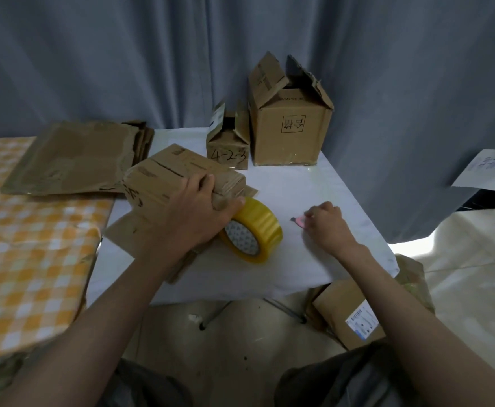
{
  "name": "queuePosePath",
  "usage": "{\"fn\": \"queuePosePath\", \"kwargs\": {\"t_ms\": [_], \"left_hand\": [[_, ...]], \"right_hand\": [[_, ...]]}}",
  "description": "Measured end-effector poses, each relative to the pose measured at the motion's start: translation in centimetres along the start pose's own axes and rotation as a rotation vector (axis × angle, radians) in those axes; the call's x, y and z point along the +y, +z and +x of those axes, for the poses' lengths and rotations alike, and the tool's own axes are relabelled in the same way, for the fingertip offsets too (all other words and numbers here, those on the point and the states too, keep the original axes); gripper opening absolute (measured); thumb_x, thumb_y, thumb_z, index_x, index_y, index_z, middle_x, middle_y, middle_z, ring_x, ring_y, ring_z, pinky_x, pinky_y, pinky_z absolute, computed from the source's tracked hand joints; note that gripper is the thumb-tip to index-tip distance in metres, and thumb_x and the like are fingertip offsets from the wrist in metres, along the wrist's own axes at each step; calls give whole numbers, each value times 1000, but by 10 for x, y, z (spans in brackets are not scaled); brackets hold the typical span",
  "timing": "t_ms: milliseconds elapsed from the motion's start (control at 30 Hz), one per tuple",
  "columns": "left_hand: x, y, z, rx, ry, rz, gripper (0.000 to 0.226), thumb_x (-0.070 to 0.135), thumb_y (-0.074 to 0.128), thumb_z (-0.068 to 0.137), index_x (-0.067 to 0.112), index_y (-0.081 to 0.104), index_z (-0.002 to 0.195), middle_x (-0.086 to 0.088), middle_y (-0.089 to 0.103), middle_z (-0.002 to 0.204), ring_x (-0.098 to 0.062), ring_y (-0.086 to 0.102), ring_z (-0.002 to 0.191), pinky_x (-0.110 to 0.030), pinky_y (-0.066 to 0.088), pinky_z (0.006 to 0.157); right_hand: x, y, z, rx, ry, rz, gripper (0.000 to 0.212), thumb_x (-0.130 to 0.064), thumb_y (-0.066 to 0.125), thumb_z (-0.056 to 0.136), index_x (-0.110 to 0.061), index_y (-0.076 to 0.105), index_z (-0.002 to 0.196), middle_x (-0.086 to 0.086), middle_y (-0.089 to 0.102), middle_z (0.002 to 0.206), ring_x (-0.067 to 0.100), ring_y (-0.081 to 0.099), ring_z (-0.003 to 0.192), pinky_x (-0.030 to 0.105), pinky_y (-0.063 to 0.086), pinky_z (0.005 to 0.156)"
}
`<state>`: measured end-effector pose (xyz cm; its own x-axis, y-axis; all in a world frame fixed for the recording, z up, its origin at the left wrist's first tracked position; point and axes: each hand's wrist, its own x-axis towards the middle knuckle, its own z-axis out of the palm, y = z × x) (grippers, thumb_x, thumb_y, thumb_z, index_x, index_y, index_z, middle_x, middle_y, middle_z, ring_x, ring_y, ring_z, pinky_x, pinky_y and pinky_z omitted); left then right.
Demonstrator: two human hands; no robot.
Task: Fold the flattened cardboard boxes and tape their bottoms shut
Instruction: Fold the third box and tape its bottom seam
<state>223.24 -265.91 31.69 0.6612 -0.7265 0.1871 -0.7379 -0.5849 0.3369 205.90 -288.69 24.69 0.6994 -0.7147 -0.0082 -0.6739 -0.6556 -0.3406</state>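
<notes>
On the white-covered table (pixel 313 186), the left hand (pixel 193 210) grips a folded cardboard box (pixel 164 180), fingers over its top edge and thumb along its near side. This box lies tilted, resting partly on a flat cardboard sheet (pixel 129 230) beneath it. A roll of yellow tape (pixel 255 230) stands on edge just beside the left thumb, touching the box's lower right corner. The right hand (pixel 328 224) rests on the table to the right of the roll, fingers curled around a small pink object (pixel 299 221) with a dark tip; what it is cannot be determined. At the far edge of the table stand two assembled boxes with top flaps raised: a small one marked "4-2-3" (pixel 228 148) and, touching it on the right, a larger one (pixel 290 127). A stack of flattened cardboard (pixel 73 160) lies at the left, partly over an orange checked cloth (pixel 29 259). Another labelled box (pixel 349 318) sits on the floor below the table's right corner.
</notes>
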Motion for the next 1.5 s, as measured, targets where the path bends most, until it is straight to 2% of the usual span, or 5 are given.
{"fn": "queuePosePath", "kwargs": {"t_ms": [333, 533, 900, 1333, 1500], "left_hand": [[3, 7, -6, -54, -40, 26, 121, 95, 22, 67, 14, 15, 157, -2, 16, 164, -21, 17, 148, -40, 18, 120], [3, 8, -6, -49, -35, 6, 135, 102, 12, 56, 13, 15, 157, -3, 16, 164, -21, 16, 149, -44, 20, 121], [1, 10, -7, -10, -19, 20, 138, 104, 4, 53, 12, 26, 153, -5, 27, 159, -23, 26, 145, -45, 28, 116], [5, 4, -9, -105, -35, 20, 129, 99, 17, 61, 14, 7, 159, -1, 5, 167, -19, 5, 152, -44, 10, 123], [4, 6, -8, -80, -32, 14, 127, 98, 19, 63, 14, 9, 158, -2, 9, 166, -20, 9, 151, -44, 12, 123]], "right_hand": [[-78, -55, -16, 198, -452, 656, 12, -24, 75, 88, -17, 75, 97, -1, 73, 94, 17, 69, 79, 28, 56, 68], [-122, -62, -2, 103, -834, 404, 14, -9, 74, 86, -16, 79, 97, 2, 69, 98, 11, 64, 92, 22, 55, 78], [-130, -62, 5, 51, -897, 258, 13, -10, 76, 84, -17, 79, 95, 0, 64, 93, 1, 61, 85, 8, 44, 77], [-66, -14, 22, -62, -185, -36, 15, -22, 71, 87, -12, 63, 94, 4, 54, 94, 26, 57, 89, 33, 44, 75], [-111, -52, 5, -144, -60, 593, 26, -40, 67, 92, -16, 75, 98, 4, 68, 88, 17, 64, 79, 26, 52, 67]]}}
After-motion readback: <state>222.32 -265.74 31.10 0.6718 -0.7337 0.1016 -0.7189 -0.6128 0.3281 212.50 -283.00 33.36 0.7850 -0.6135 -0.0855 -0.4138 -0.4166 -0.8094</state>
